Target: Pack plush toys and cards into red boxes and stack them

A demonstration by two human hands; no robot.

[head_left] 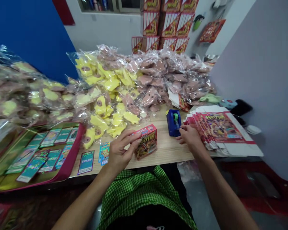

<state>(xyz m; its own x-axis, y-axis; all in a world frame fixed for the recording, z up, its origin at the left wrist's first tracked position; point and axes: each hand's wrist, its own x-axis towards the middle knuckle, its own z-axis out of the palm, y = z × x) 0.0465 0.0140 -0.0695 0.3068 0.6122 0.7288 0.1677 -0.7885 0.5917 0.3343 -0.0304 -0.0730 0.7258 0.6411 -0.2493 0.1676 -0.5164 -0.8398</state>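
Note:
My left hand (pixel 122 151) grips a small red printed box (pixel 147 142) at its near left corner, and the box rests on the wooden table (pixel 168 150). My right hand (pixel 190 137) lies open on the table, its fingertips by a blue tape dispenser (pixel 173 123). To its right is a stack of flat printed red-and-white cardboard box blanks (pixel 220 129). Two foil trading cards (pixel 104 153) and a single card (pixel 85 162) lie on the table left of my left hand.
Plastic-bagged yellow and pink soft toys (pixel 139 83) are heaped along the table's back. More foil cards lie in a pink-rimmed tray (pixel 48 153) at the left. Red printed cartons (pixel 165 25) are stacked behind the table, beside a pale wall (pixel 259 83).

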